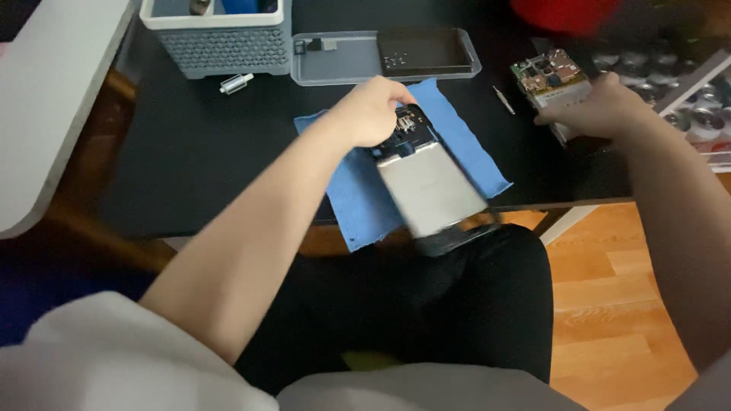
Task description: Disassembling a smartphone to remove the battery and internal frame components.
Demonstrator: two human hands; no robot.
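Note:
My left hand (371, 110) grips the top end of an opened smartphone (430, 186) whose silver battery faces up. The phone lies on a blue cloth (464, 144) and its lower end overhangs the front edge of the black desk (205, 144). My right hand (598, 110) rests on a second opened device with a bare green circuit board (550, 74) at the right of the desk, fingers curled over it. The picture is blurred by motion.
A clear grey tray (335, 65) holding a dark panel (426, 52) lies at the back, beside a grey perforated bin (221, 38). A small white part (236, 82), thin metal tweezers (502, 99), round metal cans (704, 114) at far right and wooden floor (609, 304) are also in view.

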